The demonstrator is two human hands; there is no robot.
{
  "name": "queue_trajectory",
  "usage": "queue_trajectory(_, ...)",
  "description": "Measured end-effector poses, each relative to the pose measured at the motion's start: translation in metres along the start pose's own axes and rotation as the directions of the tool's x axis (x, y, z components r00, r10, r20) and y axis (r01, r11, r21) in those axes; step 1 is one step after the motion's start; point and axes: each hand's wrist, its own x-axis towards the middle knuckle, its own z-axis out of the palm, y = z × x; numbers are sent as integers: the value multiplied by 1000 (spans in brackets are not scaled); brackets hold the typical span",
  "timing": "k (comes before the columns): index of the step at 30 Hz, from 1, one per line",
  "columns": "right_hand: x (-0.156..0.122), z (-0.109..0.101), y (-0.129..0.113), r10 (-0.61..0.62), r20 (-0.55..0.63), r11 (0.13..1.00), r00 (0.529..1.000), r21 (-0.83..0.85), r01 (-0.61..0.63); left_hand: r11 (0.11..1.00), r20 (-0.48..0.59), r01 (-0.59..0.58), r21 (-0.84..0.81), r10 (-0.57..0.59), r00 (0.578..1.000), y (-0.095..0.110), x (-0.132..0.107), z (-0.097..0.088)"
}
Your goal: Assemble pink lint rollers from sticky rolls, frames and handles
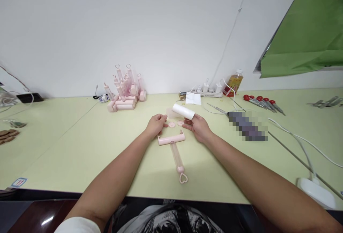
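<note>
My right hand (198, 126) grips a white paper roll (183, 111) by its near end and holds it tilted above the table. My left hand (156, 124) rests curled on the table, fingertips pinched beside a small pink round cap (172, 124); whether it holds anything is unclear. A second pink cap (180, 122) lies next to it. Just in front of both hands lies a pink lint-roller frame (171, 139) with a clear pink handle (177, 156) ending in a heart loop (183, 178).
A heap of assembled pink rollers (125, 90) stands at the back. A power strip (207, 92), a bottle (233, 82), red-handled screwdrivers (261, 102), a white cable (302, 140) and a blurred dark object (248, 126) lie to the right.
</note>
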Motion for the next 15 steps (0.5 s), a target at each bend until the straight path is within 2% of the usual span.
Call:
queue_trajectory(4,-2,-1,-10,-36,-1,999,999,41,36,996,-10,-58,74,59,998,3,0,0)
queue_trajectory(7,4,-9,-26,-100,-100,993,990,59,106,978,-84,-129,161,144,986,8,6,1)
queue_trajectory(9,12,-16,-38,-147,-173,987,974,32,154,945,-97,-204,254,235,967,13,11,4)
queue_trajectory(10,16,-20,-42,-175,-198,984,965,-3,178,907,-70,-250,340,289,955,17,15,7)
queue_trajectory(12,27,-26,-50,-259,-252,963,933,-144,228,768,52,-322,554,354,934,22,23,13)
queue_trajectory(14,37,-31,-55,-331,-274,924,903,-287,251,625,168,-348,699,330,929,26,34,17)
queue_trajectory(15,42,-33,-57,-351,-273,907,895,-335,253,596,201,-348,724,300,933,27,40,18)
